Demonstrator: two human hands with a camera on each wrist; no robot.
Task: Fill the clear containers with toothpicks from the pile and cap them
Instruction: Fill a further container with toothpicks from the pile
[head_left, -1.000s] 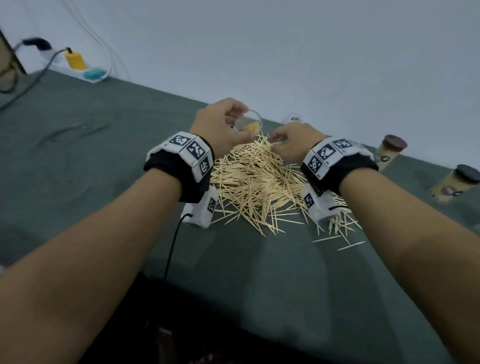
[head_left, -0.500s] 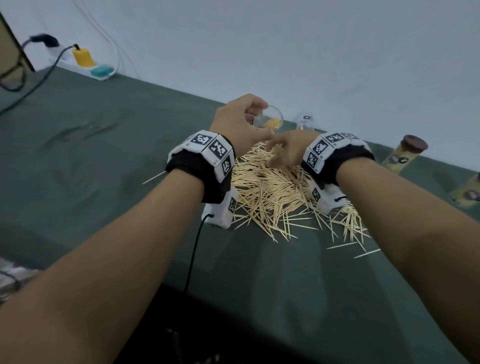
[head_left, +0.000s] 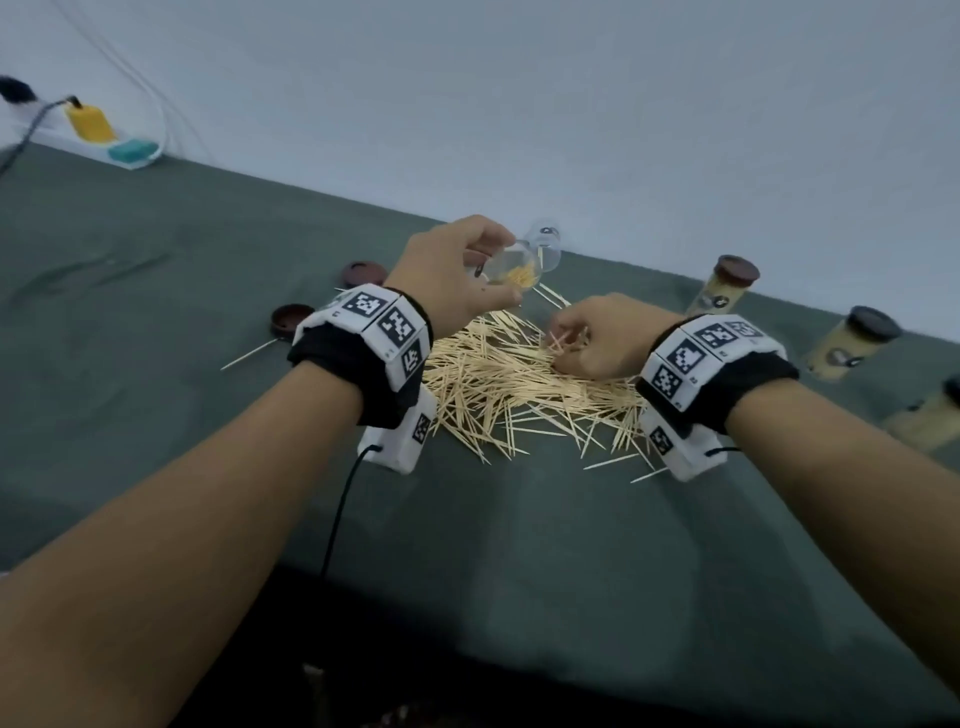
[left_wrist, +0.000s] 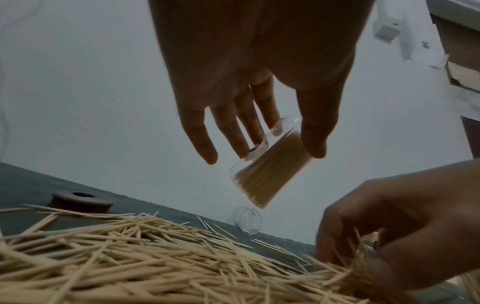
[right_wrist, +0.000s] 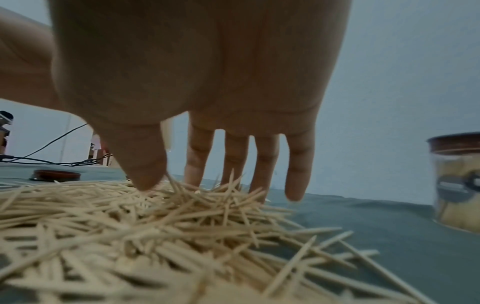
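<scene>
pile (head_left: 519, 384) near far table edge (head_left: 623, 274)

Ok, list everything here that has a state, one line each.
held container, uncapped, tilted, partly filled.
second clear container, uncapped, looks empty.
capped containers, closed, full.
loose caps, off, lying on the table.
toothpick pile, loose on the table.
left hand, grips the held container.
right hand, pinches at the toothpick pile.

Caps (head_left: 293, 318) left of pile (head_left: 519, 384); capped containers (head_left: 727, 286) right.
</scene>
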